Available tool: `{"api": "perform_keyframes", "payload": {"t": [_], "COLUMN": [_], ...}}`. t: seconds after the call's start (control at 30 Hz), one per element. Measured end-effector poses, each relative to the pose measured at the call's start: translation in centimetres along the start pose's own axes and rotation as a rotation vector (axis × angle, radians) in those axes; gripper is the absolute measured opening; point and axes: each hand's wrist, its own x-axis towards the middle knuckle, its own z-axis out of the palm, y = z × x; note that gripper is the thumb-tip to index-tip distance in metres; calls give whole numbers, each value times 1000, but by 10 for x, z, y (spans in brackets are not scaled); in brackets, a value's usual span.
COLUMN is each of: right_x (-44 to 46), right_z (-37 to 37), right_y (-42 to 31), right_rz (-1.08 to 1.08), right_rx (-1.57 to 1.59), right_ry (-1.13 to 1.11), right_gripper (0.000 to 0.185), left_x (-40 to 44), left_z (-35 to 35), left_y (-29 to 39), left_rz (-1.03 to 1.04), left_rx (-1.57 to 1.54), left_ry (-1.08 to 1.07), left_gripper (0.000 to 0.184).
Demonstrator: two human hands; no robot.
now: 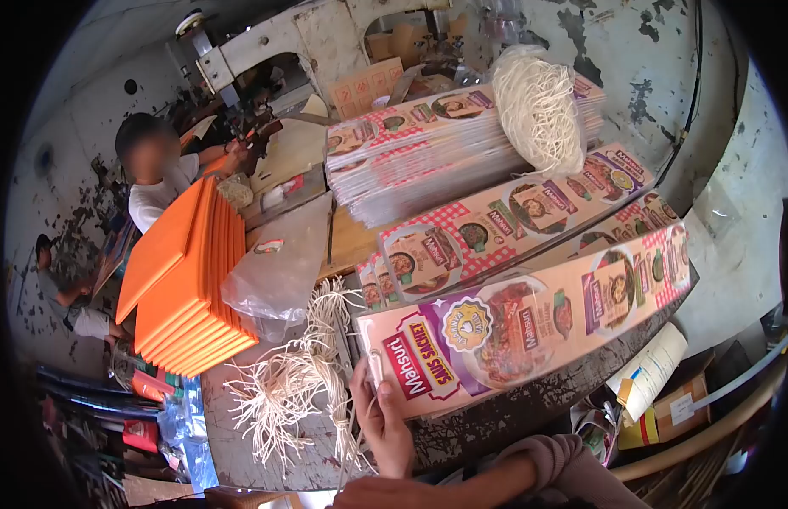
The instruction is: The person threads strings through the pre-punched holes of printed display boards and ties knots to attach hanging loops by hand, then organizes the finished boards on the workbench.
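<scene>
A long printed strip [530, 331], with a glossy face reading "Mahsuri Saus Sachet", lies slanting across the front of the table. At its lower left end my left hand [383, 422] is closed, thumb and fingers around the edge. A thin pale cord shows beside those fingers at the strip's end; whether it passes through a hole I cannot tell. My right hand [364, 494] is at the bottom edge, partly cut off, with its fingers hidden. Just left of my left hand hangs a bunch of cut white cords [283, 394].
More printed strips [517, 212] lie behind, with a tall stack [428, 157] topped by a bagged cord bundle [542, 110]. Orange folded pieces [186, 280] and a plastic bag [279, 263] stand left. A person [160, 174] works at a machine [283, 42]; another person [67, 293] sits farther left.
</scene>
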Motion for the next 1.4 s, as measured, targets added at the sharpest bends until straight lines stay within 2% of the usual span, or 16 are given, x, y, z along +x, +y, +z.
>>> {"api": "perform_keyframes", "payload": {"t": [0.17, 0.37, 0.43, 0.53, 0.6, 0.7, 0.8, 0.9, 0.97, 1.0, 1.1, 1.17, 1.23, 1.3, 1.37, 1.4], "right_x": [-9, -29, -36, -38, -41, -45, -49, -47, -45, -46, -47, -48, -51, -52, -52, -52], "right_z": [-6, -4, -14, -22, -23, -26, -24, -30, -33, -32, -29, -32, -36, -38, -35, -37], "right_y": [15, 30, 37, 43, 52, 49, 50, 56, 59, 59, 63, 61, 62, 61, 54, 59], "right_rz": [141, 244, 370, 336, 223, 135, 88, 179, 322, 330, 308, 339, 399, 418, 748, 644], "right_rx": [-83, 12, 45, 26, -16, 22, 1, 71, 182, 184, 117, 83, 238, 277, 911, 838], "right_ry": [101, 234, 259, 322, 332, 71, -63, -39, 121, 124, 28, 45, 30, 9, 359, 290], "right_gripper": [19, 11, 16, 11, 13, 14, 18, 21, 21, 21, 20, 20, 21, 22, 23, 21], "left_x": [-7, -7, -12, -20, -26, -19, -3, 5, 5, 3, 2, 0, -2, -4, -5, -5], "left_z": [16, -4, -19, -76, -79, -47, -57, -52, -45, -47, -45, -42, -42, -43, -43, -42], "left_y": [-1, 13, 19, 26, 54, 86, 82, 90, 111, 103, 114, 112, 102, 98, 99, 98], "left_rz": [-103, -232, 191, 459, 251, -285, -532, -434, -349, -3, 254, 315, 741, 801, 834, 835], "left_rx": [-498, -415, -63, 209, 206, 0, -293, -72, 726, 775, 1146, 1162, 1056, 1071, 1079, 1079], "left_ry": [149, 164, 227, 40, -345, -481, -572, -553, -794, -798, -766, -718, -588, -596, -601, -601], "left_gripper": [43, 64, 66, 48, 47, 58, 38, 37, 29, 25, 15, 13, 19, 24, 24, 24]}}
